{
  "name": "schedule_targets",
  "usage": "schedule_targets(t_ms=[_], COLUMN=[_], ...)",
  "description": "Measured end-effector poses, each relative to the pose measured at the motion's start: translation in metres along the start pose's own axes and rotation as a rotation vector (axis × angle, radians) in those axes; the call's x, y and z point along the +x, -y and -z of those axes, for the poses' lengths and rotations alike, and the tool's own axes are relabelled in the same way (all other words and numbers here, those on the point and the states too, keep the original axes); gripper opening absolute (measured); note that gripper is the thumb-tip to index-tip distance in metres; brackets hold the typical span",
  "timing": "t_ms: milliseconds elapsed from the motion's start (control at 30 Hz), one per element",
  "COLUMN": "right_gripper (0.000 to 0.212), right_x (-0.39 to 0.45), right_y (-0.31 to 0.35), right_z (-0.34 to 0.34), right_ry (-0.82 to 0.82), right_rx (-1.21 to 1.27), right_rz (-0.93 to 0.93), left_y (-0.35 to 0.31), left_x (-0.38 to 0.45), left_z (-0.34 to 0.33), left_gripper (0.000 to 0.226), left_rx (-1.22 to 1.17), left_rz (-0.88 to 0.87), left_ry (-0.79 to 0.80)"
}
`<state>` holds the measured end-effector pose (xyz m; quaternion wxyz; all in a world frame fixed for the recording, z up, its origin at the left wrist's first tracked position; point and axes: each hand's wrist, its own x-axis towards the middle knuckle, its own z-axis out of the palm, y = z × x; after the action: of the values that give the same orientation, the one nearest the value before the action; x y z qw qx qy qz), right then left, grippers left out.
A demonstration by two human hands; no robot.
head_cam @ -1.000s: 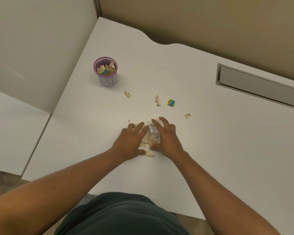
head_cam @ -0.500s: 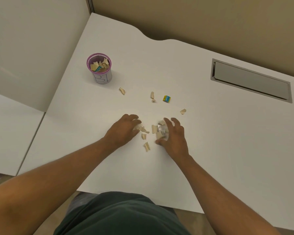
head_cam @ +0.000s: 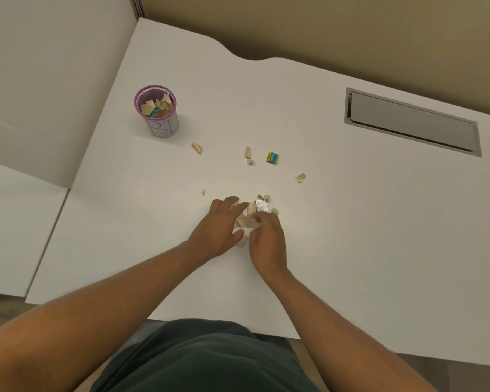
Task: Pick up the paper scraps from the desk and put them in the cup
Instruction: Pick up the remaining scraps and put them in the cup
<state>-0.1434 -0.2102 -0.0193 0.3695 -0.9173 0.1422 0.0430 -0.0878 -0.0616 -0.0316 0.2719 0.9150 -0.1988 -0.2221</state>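
A purple-rimmed cup (head_cam: 164, 126) stands at the desk's far left, with tan scraps and a teal piece inside. My left hand (head_cam: 219, 227) and my right hand (head_cam: 266, 239) lie side by side on the white desk (head_cam: 351, 222), cupped around a small heap of tan paper scraps (head_cam: 245, 215) and a silvery scrap (head_cam: 261, 205). My right fingers curl onto the heap; my left fingers are spread against it. Loose scraps lie farther out: one scrap (head_cam: 197, 147) near the cup, a pair of scraps (head_cam: 248, 154), another scrap (head_cam: 300, 177), a tiny scrap (head_cam: 203, 192), and a yellow-blue piece (head_cam: 273, 157).
A grey recessed cable hatch (head_cam: 413, 123) is set into the desk at the far right. A white partition (head_cam: 40, 80) stands left of the desk, and a tan wall (head_cam: 323, 24) runs behind it. The desk's near edge is just in front of my body.
My hands spread apart half a second ago, leaving scraps between them, and have now come together again, pushing the scraps into one heap. The camera view shifted slightly.
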Motion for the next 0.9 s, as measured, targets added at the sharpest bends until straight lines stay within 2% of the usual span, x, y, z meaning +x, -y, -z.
schedule_targets(t_ms=[100, 200, 367, 533, 667, 733, 833, 900], right_gripper=[0.024, 0.023, 0.022, 0.023, 0.032, 0.031, 0.041, 0.041], right_x=[0.018, 0.04, 0.062, 0.084, 0.104, 0.107, 0.098, 0.084], right_y=[-0.01, -0.013, -0.004, 0.019, 0.023, 0.013, -0.008, -0.02], right_z=[0.01, 0.015, 0.01, 0.004, 0.008, 0.014, 0.017, 0.015], right_ry=[-0.079, -0.03, -0.006, -0.063, -0.037, -0.007, 0.189, 0.205], right_rx=[-0.153, -0.204, -0.295, -0.264, -0.157, -0.254, -0.452, -0.49], right_rz=[-0.01, -0.017, 0.069, 0.169, 0.149, 0.197, 0.262, 0.272], left_y=[0.003, 0.004, 0.011, 0.016, 0.018, 0.02, 0.024, 0.026], left_x=[-0.002, -0.006, -0.017, -0.029, -0.031, -0.03, -0.026, -0.022], left_z=[0.004, 0.007, 0.005, 0.004, 0.003, 0.001, -0.002, -0.005], left_gripper=[0.069, 0.069, 0.07, 0.064, 0.065, 0.072, 0.095, 0.111], left_rx=[0.147, 0.288, 0.305, 0.293, 0.333, 0.355, 0.384, 0.399], left_rz=[-0.046, -0.069, -0.064, -0.07, -0.072, -0.059, 0.055, 0.139], left_ry=[-0.032, -0.041, -0.03, -0.04, -0.074, -0.1, -0.076, -0.038])
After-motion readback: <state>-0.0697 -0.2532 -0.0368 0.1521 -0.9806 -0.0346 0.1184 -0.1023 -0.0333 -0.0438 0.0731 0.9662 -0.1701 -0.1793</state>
